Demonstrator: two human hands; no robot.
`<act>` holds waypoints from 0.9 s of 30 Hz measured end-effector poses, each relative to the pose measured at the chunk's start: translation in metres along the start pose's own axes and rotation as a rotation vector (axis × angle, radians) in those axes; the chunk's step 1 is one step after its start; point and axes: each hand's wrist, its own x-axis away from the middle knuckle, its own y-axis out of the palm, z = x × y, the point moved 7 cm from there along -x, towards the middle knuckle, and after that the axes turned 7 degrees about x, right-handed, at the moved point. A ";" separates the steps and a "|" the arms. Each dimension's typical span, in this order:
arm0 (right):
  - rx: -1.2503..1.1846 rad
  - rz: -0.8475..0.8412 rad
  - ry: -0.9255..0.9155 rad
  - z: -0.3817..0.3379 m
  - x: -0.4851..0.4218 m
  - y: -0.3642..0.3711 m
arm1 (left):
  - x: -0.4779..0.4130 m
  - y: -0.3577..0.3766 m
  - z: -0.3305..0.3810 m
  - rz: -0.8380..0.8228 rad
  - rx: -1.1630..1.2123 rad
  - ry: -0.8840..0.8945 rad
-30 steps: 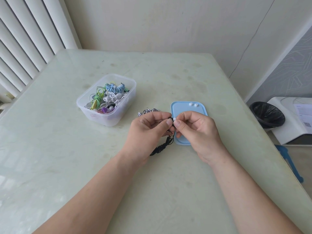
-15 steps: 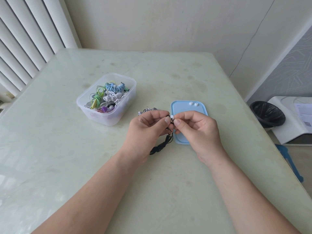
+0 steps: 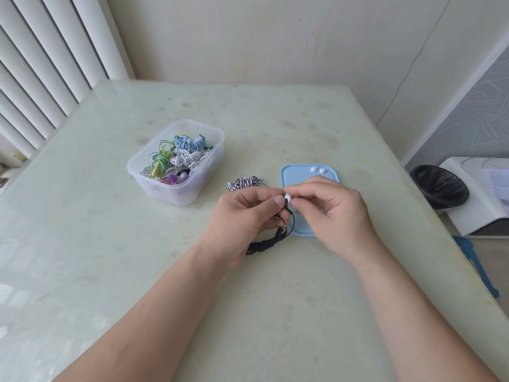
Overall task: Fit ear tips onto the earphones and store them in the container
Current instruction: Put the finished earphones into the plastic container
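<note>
my left hand [image 3: 245, 213] pinches a black earphone [image 3: 271, 241] whose cord hangs to the table [image 3: 82, 244], my right hand [image 3: 333, 208] squeezes a white tip [image 3: 288, 199] against its bud, above the blue lid [image 3: 297, 175] carrying two spare tips [image 3: 317, 169], box [image 3: 176, 161] off left.

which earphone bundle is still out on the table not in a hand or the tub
The black-and-white striped earphones, lying between the clear container and blue lid; the black pair is in hand.
</note>
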 end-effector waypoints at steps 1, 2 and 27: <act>0.047 -0.021 -0.041 -0.002 0.000 0.001 | 0.000 0.001 0.000 -0.007 -0.011 -0.004; 0.084 -0.034 -0.072 -0.004 0.000 0.001 | 0.000 0.001 -0.001 -0.012 -0.020 -0.009; -0.332 0.025 0.399 0.021 0.006 0.000 | 0.002 0.001 0.008 0.043 0.037 0.023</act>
